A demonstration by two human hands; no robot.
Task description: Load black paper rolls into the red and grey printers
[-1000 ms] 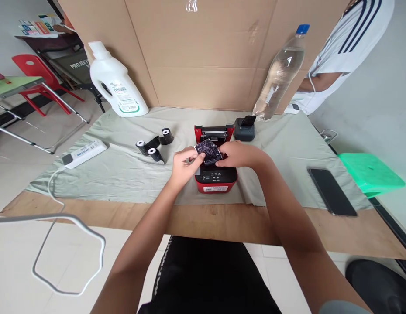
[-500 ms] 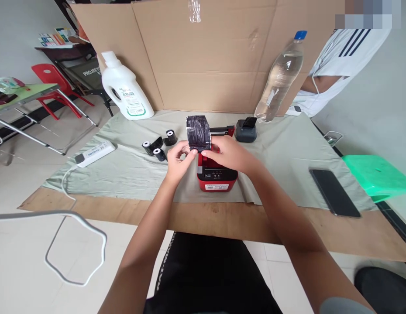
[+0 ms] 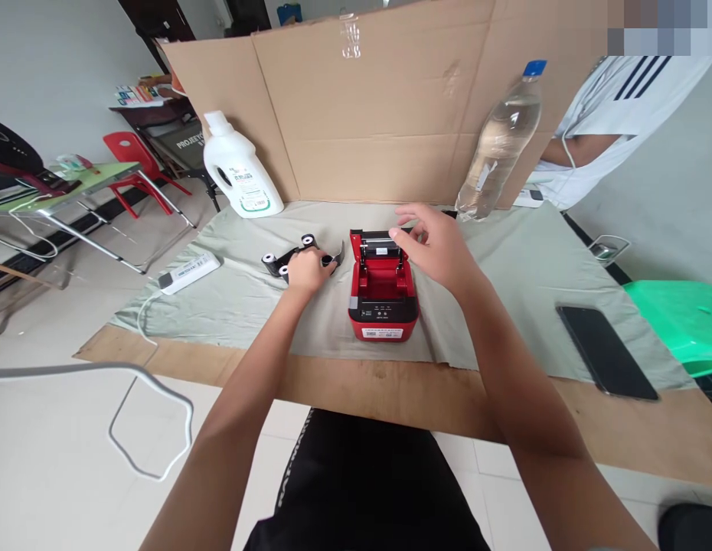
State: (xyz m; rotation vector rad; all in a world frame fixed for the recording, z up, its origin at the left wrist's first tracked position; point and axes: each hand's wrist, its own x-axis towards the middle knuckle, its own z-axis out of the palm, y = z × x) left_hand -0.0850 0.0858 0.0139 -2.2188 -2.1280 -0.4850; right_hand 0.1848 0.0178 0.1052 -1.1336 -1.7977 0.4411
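My left hand [image 3: 308,271] is closed on a roll of black film with a loose tail [image 3: 336,258], low over the cloth left of the printer. Beside and partly behind that hand lie other black rolls with white cores [image 3: 269,259]. A small red label printer [image 3: 384,314] stands in front of me with its lid [image 3: 381,243] raised and its red bay showing, no roll inside. My right hand [image 3: 439,246] hovers at the right of the lid, fingers apart, holding nothing. Whether a fingertip touches the lid, I cannot tell.
A white detergent jug [image 3: 241,168] and a water bottle [image 3: 499,149] stand before the cardboard screen [image 3: 384,107]. At left lies a white power strip [image 3: 189,273] with its cable; at right, a black phone [image 3: 605,352]. Beyond the screen at right is a person's sleeve [image 3: 643,99].
The black roll and its film have gone from between both hands above the printer to the left, in my left hand. My right hand has let go and moved right. The view shifted.
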